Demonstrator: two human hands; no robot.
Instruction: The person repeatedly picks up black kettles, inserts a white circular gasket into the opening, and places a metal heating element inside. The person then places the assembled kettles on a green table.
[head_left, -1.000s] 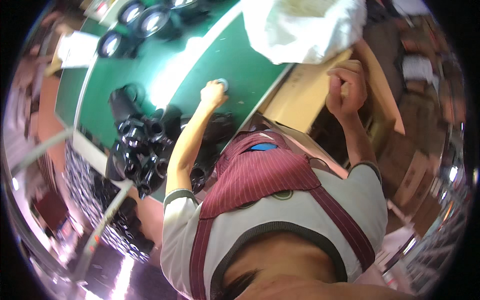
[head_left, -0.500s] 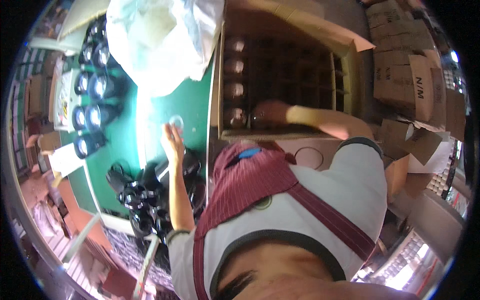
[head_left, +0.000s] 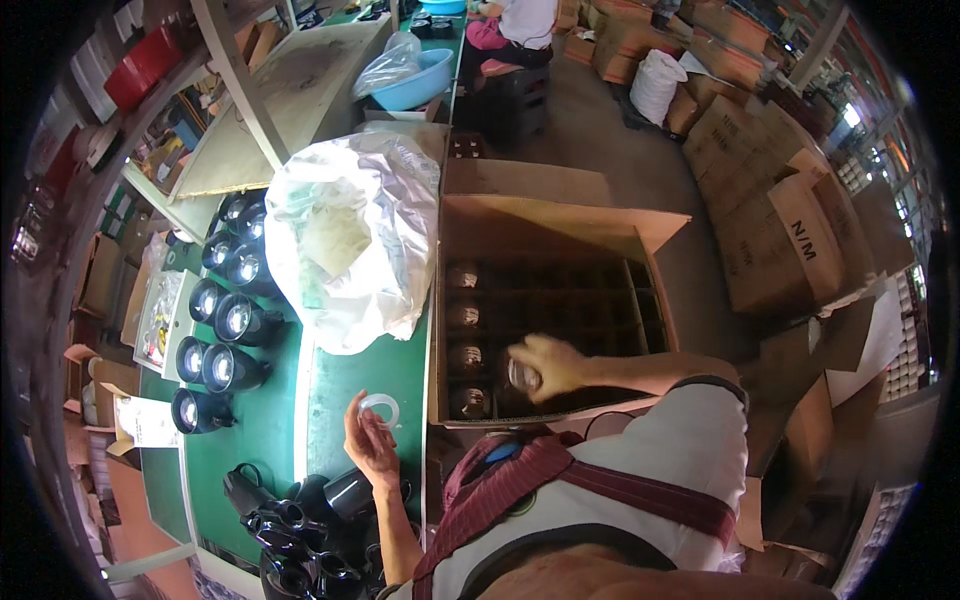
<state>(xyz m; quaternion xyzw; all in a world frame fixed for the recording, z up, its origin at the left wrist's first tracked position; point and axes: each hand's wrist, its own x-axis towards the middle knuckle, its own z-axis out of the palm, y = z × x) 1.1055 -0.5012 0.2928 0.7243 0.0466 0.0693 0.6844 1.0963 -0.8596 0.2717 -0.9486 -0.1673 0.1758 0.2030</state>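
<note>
My left hand (head_left: 370,448) is closed on a translucent white ring (head_left: 394,408), pinched at the fingertips over the green tabletop. My right hand (head_left: 552,367) reaches into a large cardboard box (head_left: 560,207) divided into compartments. Its fingers grip a shiny, clear, glass-like round piece (head_left: 522,376), partly hidden by the hand and blurred. Beside it, several similar shiny pieces (head_left: 466,357) fill the box's left column. On the table, near my left forearm, lies a heap of glossy black housings (head_left: 300,535). More black housings (head_left: 238,368) stand in rows at the left.
A white plastic bag (head_left: 400,190) holding pale translucent pieces stands on the green table (head_left: 345,375). Farther back are a blue basin (head_left: 425,82) and a seated person (head_left: 522,25). Stacked cartons (head_left: 755,215) line the right side. A metal post (head_left: 240,85) rises at the left.
The view has tilted up, bringing the far table and a seated person into sight. My right hand has come up out of the box's shadow with the shiny piece; my left still holds the ring.
</note>
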